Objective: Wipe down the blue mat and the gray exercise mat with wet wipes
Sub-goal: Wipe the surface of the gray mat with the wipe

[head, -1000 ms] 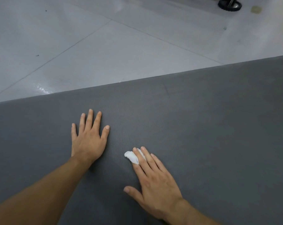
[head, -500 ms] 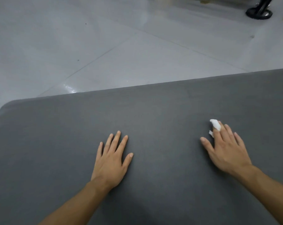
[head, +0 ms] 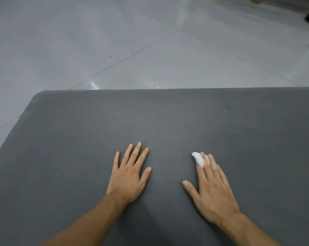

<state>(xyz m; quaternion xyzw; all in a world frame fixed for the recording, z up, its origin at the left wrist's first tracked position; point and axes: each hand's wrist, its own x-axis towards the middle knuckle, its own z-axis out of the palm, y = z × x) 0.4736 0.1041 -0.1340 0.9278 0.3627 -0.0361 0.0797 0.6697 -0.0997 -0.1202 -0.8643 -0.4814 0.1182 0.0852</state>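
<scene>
Fingers (head: 212,167) of the right hand (head: 214,194), straight and close together, press a bunched wet wipe (head: 198,159) onto the gray exercise mat (head: 168,112). Left hand (head: 129,176), fingers spread, lies flat beside it. Mat extends forward to its far edge and rightward; no blue mat shows.

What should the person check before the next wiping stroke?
1. Wipe sits under the right hand's fingers: ok.
2. Left hand lies flat on the gray mat, bracing it: ok.
3. Mat lies flat, far edge and corner unfolded: ok.
4. Bare mat ahead of the wipe to sweep over: ok.
5. Wipe wet enough: cannot tell.
</scene>
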